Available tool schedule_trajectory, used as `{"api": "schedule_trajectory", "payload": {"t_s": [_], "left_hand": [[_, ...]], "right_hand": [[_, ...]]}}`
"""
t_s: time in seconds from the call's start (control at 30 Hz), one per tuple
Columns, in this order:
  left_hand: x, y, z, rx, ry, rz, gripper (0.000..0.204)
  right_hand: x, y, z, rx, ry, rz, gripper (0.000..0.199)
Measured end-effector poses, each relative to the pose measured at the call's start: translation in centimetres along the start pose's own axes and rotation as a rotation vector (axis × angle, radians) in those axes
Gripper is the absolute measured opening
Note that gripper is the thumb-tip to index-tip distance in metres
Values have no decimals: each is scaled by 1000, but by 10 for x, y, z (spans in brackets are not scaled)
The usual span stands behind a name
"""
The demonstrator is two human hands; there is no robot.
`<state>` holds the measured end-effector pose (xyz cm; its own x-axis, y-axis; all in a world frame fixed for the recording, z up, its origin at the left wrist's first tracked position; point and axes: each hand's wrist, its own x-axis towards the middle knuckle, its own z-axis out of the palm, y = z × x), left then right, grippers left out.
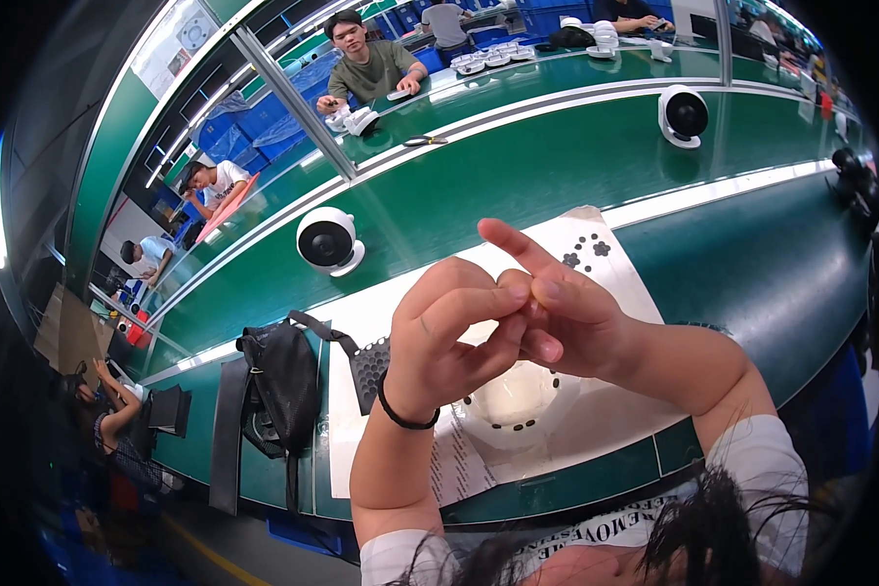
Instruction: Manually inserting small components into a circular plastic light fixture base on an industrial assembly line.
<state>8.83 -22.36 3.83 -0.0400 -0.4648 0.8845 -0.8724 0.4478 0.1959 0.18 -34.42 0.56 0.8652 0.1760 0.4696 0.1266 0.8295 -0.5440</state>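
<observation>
Green and long, the surface (576, 166) curves across a busy workshop, with pale rails running along it and other people seated at further benches. Our hands meet above it, raised close to the camera. Our left hand (449, 342), a black band on its wrist, is curled with thumb and forefinger pinched toward the right hand's fingertips. Our right hand (576, 317) is also half closed, its forefinger pointing up and away, the other fingers folded in. Whatever small piece is pinched between them is too tiny and hidden for us to tell.

Directly beneath our hands lies a white round housing (518, 400) ringed with small dark dots, resting on a white sheet (391, 313) spread over the surface. At the sheet's far corner sit a few dark flower-shaped pads (586, 252). Just left of our left wrist is a dark perforated grille piece (369, 366), and beside it a black bag (283, 386) with its strap.

Further out stand two white round fans with dark faces, one (327, 241) beyond the sheet, another (684, 115) well apart to the right. Across the benches a person in an olive shirt (371, 68) sits with both hands on the table.
</observation>
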Motion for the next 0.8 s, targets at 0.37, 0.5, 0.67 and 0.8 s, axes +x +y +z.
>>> {"api": "schedule_trajectory", "payload": {"t_s": [0.37,0.5,0.67,0.8], "left_hand": [[4,0,-4,92,-9,45,29],[2,2,0,210,58,87,27],[5,7,1,330,92,119,25],[7,9,2,346,84,102,25]], "right_hand": [[1,-1,3,9,-4,-9,60],[3,-4,-5,45,-71,-60,60],[3,-6,2,-26,22,-79,61],[3,-8,4,-83,67,-96,62]]}}
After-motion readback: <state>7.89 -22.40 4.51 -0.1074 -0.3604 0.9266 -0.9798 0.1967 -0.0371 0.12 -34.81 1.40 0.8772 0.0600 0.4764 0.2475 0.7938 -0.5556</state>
